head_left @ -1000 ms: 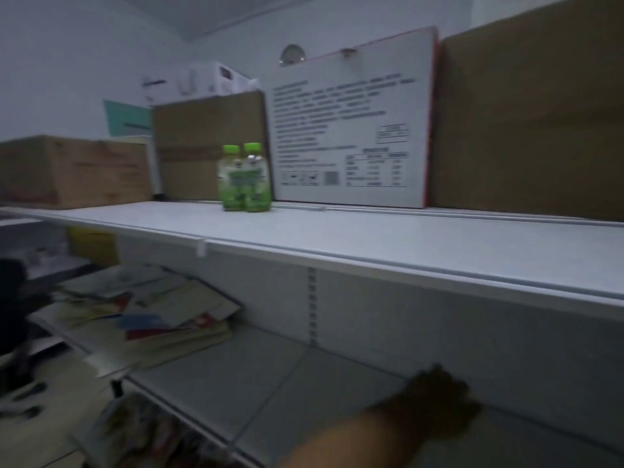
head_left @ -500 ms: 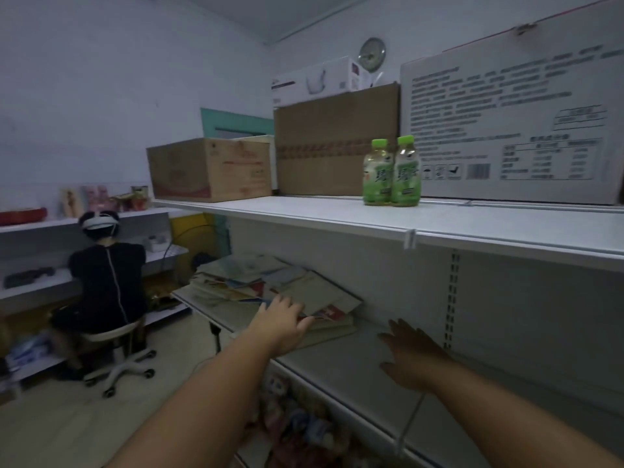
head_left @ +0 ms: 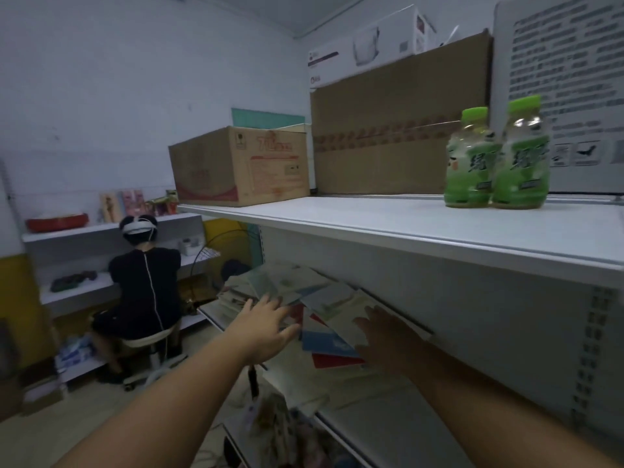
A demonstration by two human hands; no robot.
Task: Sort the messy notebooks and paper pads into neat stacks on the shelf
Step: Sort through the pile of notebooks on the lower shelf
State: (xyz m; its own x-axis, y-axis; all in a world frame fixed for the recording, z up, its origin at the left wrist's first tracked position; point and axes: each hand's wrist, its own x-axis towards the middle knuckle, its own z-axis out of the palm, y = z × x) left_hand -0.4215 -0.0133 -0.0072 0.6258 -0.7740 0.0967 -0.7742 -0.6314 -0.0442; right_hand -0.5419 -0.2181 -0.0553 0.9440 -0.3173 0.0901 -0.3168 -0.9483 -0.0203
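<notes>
So the notebooks and pads are one sloppy fanned-out heap at the left end of the middle shelf, covers pointing every which way, and a few look like they poke past the front lip. Left hand is palm down with fingers spread at the near edge of the heap. Right hand is also spread, over the heap's right end. Neither is holding anything, and I honestly can't tell if either is touching paper yet. The biggest risk, I reckon, is that those covers look slick and loosely layered. Rake them together too fast and the overhanging ones could slide off the front, onto the cluttered lowest shelf or the floor. Also, the top shelf sits low over the heap, so lifting a fat stack straight up might knock knuckles or corners on its underside and spill the lot. Counting the covers, I can pick out maybe six (a blue one, a red one, the rest pale), but it's blurry, so the real number is anyone's guess. There are two hands, and two green bottles sit side by side on top. Four boxes are up there too: a small carton, a big brown one, a white one on top of it, and a white printed one on the right. One other person is seated over by the far shelves.
</notes>
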